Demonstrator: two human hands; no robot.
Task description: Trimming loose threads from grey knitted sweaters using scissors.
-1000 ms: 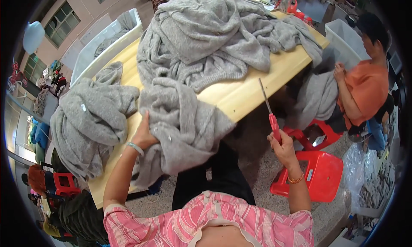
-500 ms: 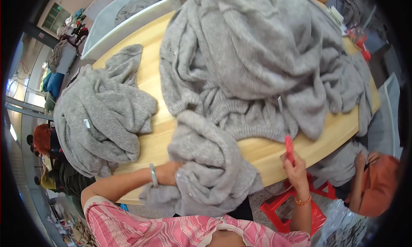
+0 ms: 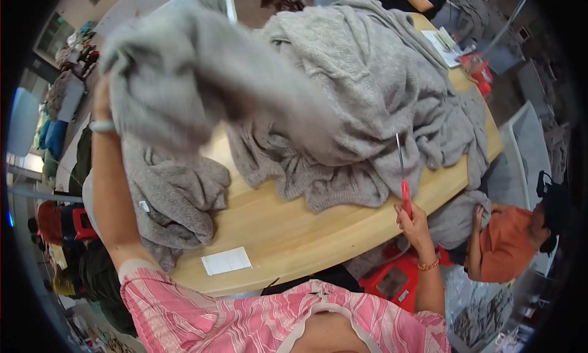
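Note:
At the upper left, my left hand [image 3: 102, 102] grips a grey knitted garment [image 3: 165, 77] and holds it up off the table. The garment is blurred by motion, and its fabric hides most of my fingers. Over the table's right front edge, my right hand [image 3: 416, 228] is closed round the red handle of a slim tool [image 3: 406, 193] with a thin metal shaft pointing away from me. A large heap of grey knitwear [image 3: 380, 95] covers the far middle of the table. Below the raised garment lies a smaller grey knitted pile [image 3: 174, 200] with a small white label.
A white paper slip [image 3: 226, 261] lies on the curved wooden table [image 3: 294, 230] near its front edge. Red stools [image 3: 392, 282] stand beyond that edge. A person in an orange top [image 3: 511, 242] sits at the right handling grey fabric, with a pale bin [image 3: 530, 135] behind.
My left hand has lifted the grey garment from the front edge up to the far left. This uncovers the paper slip. My right hand still holds the red-handled tool, now more upright.

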